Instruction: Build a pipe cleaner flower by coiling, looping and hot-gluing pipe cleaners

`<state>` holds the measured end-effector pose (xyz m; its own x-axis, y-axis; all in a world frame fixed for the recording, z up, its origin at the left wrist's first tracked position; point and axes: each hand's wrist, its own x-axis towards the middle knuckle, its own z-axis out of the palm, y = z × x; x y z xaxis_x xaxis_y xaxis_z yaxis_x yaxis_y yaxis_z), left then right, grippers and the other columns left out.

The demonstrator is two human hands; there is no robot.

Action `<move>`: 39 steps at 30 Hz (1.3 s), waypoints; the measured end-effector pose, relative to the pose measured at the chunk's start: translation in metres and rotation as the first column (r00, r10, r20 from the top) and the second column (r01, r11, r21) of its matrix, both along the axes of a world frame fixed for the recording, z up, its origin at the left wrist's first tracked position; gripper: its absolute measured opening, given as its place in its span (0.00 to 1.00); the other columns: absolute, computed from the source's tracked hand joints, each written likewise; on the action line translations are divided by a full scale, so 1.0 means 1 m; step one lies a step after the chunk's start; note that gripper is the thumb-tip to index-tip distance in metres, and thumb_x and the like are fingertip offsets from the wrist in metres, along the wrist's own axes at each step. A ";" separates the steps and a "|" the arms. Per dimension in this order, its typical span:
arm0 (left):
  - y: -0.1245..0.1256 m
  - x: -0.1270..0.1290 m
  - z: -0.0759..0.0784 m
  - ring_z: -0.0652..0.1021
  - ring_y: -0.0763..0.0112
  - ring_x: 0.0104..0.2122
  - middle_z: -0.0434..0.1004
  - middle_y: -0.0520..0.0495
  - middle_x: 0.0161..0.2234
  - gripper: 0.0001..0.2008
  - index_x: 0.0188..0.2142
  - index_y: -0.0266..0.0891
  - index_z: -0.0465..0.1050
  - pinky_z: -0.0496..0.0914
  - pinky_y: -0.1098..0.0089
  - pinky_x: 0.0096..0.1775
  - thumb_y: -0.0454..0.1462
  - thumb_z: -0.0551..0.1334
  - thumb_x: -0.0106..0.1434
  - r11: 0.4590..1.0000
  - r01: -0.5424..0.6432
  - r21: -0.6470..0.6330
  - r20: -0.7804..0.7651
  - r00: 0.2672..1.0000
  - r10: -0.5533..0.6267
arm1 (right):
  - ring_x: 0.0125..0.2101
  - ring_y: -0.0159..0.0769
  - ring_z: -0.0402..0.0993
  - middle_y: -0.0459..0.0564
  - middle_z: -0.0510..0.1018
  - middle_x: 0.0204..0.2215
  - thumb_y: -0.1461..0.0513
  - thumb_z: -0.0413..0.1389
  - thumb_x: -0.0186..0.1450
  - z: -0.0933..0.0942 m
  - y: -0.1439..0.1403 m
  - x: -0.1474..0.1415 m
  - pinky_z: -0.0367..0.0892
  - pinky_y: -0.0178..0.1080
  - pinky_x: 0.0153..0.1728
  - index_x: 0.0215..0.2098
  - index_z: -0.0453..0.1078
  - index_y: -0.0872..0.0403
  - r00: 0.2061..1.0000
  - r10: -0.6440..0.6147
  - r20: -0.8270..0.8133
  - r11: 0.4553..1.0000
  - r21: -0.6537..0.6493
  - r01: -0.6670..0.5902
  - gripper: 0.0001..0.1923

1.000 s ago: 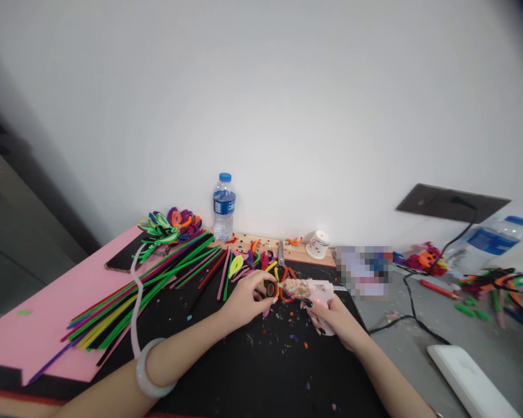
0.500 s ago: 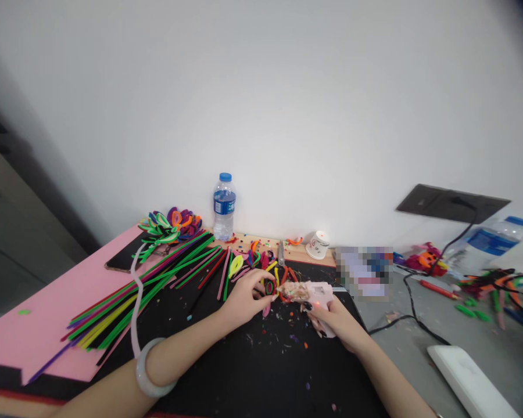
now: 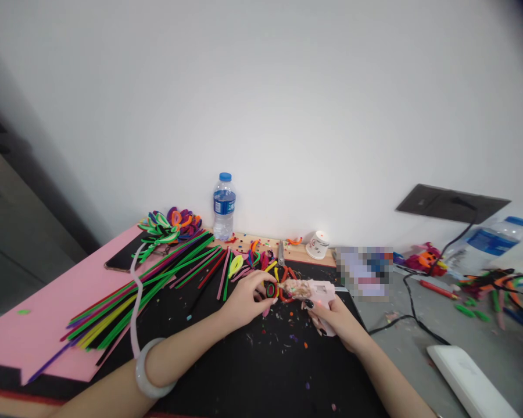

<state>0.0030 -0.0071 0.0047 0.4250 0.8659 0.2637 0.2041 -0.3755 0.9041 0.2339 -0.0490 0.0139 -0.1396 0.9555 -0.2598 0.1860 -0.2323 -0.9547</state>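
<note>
Between the thumb and fingers of my left hand (image 3: 246,299) is a small coiled loop of pipe cleaner (image 3: 271,289), dark with red and green in it. My right hand (image 3: 331,316) is closed around the grip of a pale pink hot glue gun (image 3: 316,289). Its front end is crusted with stained, coloured bits, and the nozzle points left at the loop, very close to it. Whether the tip touches the loop I cannot tell. Behind my hands lie bent pipe cleaner pieces (image 3: 236,266) and a pair of scissors (image 3: 281,253).
Long pipe cleaners (image 3: 126,302) spread over the black mat and pink sheet (image 3: 39,325) at left. A water bottle (image 3: 224,206) and a paper cup (image 3: 318,244) stand by the wall. A black cable (image 3: 412,296) and a white power strip (image 3: 470,377) lie at right.
The glue gun has shifted very slightly to the right. The loop in my left hand has turned a little toward its nozzle.
</note>
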 end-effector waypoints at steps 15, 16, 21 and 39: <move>0.001 0.000 -0.001 0.73 0.76 0.28 0.67 0.45 0.42 0.13 0.40 0.38 0.68 0.72 0.74 0.28 0.31 0.61 0.53 1.000 -0.016 -0.002 -0.013 1.000 0.016 | 0.14 0.23 0.56 0.38 0.65 0.15 0.58 0.57 0.53 -0.001 0.001 -0.001 0.55 0.29 0.15 0.27 0.59 0.54 1.000 -0.016 0.000 0.999 -0.037 0.016 0.11; 0.001 0.000 -0.001 0.73 0.76 0.28 0.67 0.45 0.42 0.13 0.40 0.38 0.68 0.72 0.74 0.28 0.32 0.61 0.53 1.000 -0.019 -0.009 -0.009 1.000 0.018 | 0.14 0.23 0.56 0.38 0.65 0.15 0.58 0.56 0.53 -0.001 0.000 -0.001 0.54 0.28 0.15 0.27 0.59 0.54 1.000 -0.015 0.002 0.999 -0.034 0.015 0.11; 0.001 0.000 0.001 0.73 0.76 0.27 0.67 0.45 0.41 0.13 0.40 0.37 0.68 0.72 0.74 0.28 0.32 0.61 0.53 0.999 -0.030 -0.020 -0.014 0.999 0.030 | 0.13 0.23 0.55 0.38 0.64 0.14 0.58 0.57 0.52 0.005 -0.001 -0.003 0.55 0.28 0.15 0.26 0.59 0.54 1.000 -0.009 0.023 0.999 -0.050 0.011 0.11; 0.003 0.000 -0.001 0.73 0.76 0.29 0.66 0.48 0.40 0.15 0.40 0.38 0.68 0.71 0.75 0.29 0.30 0.62 0.52 1.000 -0.001 -0.018 0.007 1.000 0.001 | 0.14 0.23 0.56 0.38 0.65 0.14 0.58 0.57 0.53 0.000 0.000 0.000 0.55 0.28 0.15 0.29 0.61 0.55 1.000 0.008 0.013 0.998 -0.061 -0.007 0.12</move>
